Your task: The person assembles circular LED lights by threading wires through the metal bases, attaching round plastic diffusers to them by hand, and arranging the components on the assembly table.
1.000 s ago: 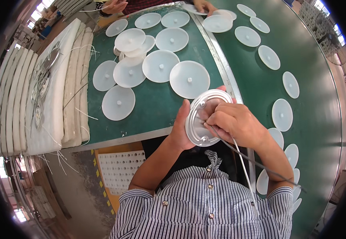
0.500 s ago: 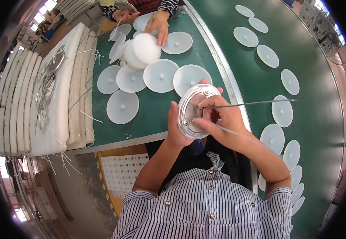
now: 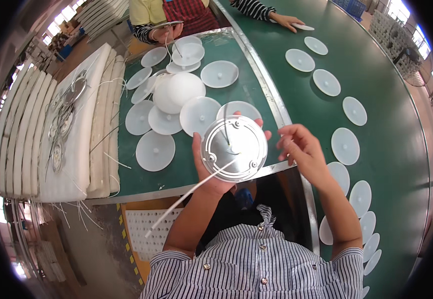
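My left hand grips a round silver metal plate, holding it from beneath with fingers around its far rim. Raised ridges and three small screw holes ring the plate. From its middle a white cable runs down over my left forearm, and a thin dark cable points away from me. To the right of the plate, apart from it, my right hand has loosely bent, spread fingers and nothing visible in them. Beyond the plate lie several translucent white discs on the green table.
A conveyor on the right carries more white discs. On the left, thick white foam sheets hold metal plates with wires. Across the table a person's hand holds a similar plate; their other hand touches a disc on the conveyor.
My right hand has let go of the cable and drawn back right. The plate now faces up more, its white cable swung to the left. The other person's hand moved from the table to the conveyor.
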Motion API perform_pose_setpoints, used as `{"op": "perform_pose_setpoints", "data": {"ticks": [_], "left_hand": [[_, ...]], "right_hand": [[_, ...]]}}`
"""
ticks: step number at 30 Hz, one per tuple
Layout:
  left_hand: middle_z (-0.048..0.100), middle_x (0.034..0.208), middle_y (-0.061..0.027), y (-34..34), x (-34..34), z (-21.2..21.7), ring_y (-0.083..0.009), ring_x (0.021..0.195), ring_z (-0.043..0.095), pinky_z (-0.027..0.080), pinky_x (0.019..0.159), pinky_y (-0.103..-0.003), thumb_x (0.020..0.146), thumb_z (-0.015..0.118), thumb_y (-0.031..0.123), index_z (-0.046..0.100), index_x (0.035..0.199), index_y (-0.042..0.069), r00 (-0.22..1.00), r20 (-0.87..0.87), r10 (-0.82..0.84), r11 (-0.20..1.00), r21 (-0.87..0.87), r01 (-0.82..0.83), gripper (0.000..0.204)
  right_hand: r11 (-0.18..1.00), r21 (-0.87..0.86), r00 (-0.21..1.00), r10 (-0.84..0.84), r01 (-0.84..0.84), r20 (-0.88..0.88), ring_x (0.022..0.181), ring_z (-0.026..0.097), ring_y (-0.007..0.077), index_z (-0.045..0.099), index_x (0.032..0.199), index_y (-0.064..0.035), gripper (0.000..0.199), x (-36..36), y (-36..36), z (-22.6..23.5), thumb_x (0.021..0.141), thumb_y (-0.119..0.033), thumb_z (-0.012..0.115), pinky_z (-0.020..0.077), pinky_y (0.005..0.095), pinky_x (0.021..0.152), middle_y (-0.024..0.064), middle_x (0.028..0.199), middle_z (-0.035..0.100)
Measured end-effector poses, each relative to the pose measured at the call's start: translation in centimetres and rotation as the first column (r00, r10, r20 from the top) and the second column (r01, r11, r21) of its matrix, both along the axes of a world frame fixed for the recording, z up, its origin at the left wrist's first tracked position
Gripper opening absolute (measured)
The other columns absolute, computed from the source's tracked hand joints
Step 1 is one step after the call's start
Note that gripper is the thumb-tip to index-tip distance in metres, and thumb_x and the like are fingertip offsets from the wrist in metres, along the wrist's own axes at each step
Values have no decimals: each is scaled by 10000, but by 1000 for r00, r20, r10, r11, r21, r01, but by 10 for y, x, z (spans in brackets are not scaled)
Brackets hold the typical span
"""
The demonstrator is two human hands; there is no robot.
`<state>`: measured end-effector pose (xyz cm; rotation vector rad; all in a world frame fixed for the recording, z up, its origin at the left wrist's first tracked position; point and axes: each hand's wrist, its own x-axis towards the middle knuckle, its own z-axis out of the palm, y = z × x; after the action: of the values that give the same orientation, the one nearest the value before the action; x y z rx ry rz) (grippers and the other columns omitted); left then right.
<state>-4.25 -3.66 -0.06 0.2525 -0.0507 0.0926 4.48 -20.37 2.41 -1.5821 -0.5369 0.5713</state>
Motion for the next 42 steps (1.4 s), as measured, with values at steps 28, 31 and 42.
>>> {"op": "perform_pose_setpoints", "data": {"ticks": [28,31,42], "left_hand": [[259,1323,-252,-29,-1,9,-427,1207,280,236,999,-503,776,195,651,191,1344,99,999,10,52,954,296,-53,792],[262,1310,-277,-30,0,10,-401,1218,281,239,1005,-485,781,195,637,193,1338,63,1000,12,-16,977,214,13,799],[265,1307,-281,-24,2,18,-354,1224,299,306,978,-435,789,265,583,212,1326,18,989,26,-142,978,157,137,782]], "right_hand": [[990,132,781,-42,-52,623,650,575,189,601,780,-31,154,-29,33,12,652,24,665,459,265,574,84,723,575],[994,76,727,9,-84,686,656,583,201,598,779,-31,155,-24,27,15,650,25,662,463,272,582,84,728,572],[966,-62,693,223,-250,685,703,553,266,551,840,-15,192,-14,22,26,672,-21,644,447,316,596,117,791,528]]}}
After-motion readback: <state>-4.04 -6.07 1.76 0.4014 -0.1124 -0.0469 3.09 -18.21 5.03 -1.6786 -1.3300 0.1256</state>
